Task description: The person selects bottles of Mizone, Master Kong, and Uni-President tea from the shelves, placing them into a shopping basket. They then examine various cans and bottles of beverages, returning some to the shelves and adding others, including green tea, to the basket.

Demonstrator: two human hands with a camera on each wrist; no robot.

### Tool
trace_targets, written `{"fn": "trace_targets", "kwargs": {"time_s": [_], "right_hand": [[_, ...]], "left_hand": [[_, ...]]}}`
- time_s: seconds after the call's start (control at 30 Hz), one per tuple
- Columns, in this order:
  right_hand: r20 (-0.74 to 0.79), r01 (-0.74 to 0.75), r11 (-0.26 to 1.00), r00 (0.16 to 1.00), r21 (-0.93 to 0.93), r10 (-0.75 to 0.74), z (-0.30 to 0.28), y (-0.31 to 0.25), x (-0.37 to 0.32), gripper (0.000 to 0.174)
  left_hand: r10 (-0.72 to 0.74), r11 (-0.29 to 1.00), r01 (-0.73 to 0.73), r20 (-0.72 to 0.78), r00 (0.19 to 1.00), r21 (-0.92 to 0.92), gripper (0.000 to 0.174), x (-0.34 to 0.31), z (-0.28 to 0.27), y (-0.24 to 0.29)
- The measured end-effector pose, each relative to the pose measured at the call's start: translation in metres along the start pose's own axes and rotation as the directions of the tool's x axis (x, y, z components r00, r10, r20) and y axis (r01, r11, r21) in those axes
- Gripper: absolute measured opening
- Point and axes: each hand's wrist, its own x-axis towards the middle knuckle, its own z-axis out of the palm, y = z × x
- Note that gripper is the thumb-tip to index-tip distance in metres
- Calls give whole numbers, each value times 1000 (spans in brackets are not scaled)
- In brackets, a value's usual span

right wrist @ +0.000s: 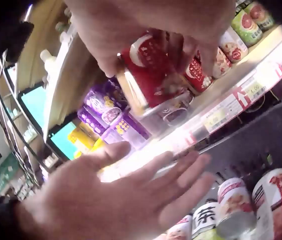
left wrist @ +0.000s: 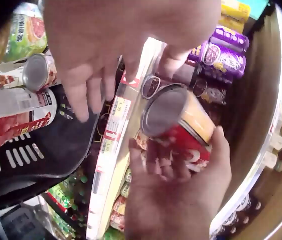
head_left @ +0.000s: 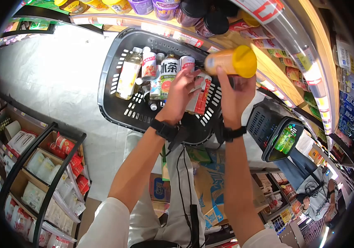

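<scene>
The right hand (head_left: 235,99) grips one can (head_left: 225,63) with a yellow lid, thumb on the near side and fingers wrapped around it. The can is tipped on its side, lid to the right, held above the far right part of the basket (head_left: 133,120); a grip around the body probably keeps the smooth tin from slipping. The left hand (head_left: 179,93) holds nothing, its fingers stretched out over the basket's contents, perhaps kept free to steady or shift them.

The basket sits close beside the shelf (head_left: 286,89), likely so that the reach between them is short. In it I count two large bottles (head_left: 129,78), caps toward the far side, two small cans (head_left: 148,65) and one larger red-and-white can (head_left: 201,97) at the right. Whether the bottles stand or lean is unclear, and some smaller bottles are too hidden to count.

Beyond the far rim, two purple tubs (head_left: 164,9) stand in a row, labels outward, presumably for shoppers to read. To the right is one other basket (head_left: 263,128) with green packaging (head_left: 286,138) inside.
</scene>
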Motion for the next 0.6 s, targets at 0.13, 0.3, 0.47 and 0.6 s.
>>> {"fn": "trace_targets", "kwargs": {"time_s": [0.13, 0.3, 0.47, 0.6], "right_hand": [[164, -476, 861, 877, 181, 451, -1, -18, -39, 40], [292, -796, 605, 575, -13, 764, 10, -12, -54, 46], [274, -700, 691, 639, -180, 719, 36, 40, -78, 54], [321, -280, 766, 785, -579, 530, 67, 55, -85, 53]], "left_hand": [[-150, 969, 186, 209, 966, -162, 59, -16, -5, 10], [-292, 934, 322, 187, 938, -152, 61, -37, -25, 6], [-298, 954, 299, -72, 952, 5, 51, -48, -72, -1], [-215, 912, 297, -288, 933, 282, 40, -51, -104, 3]]}}
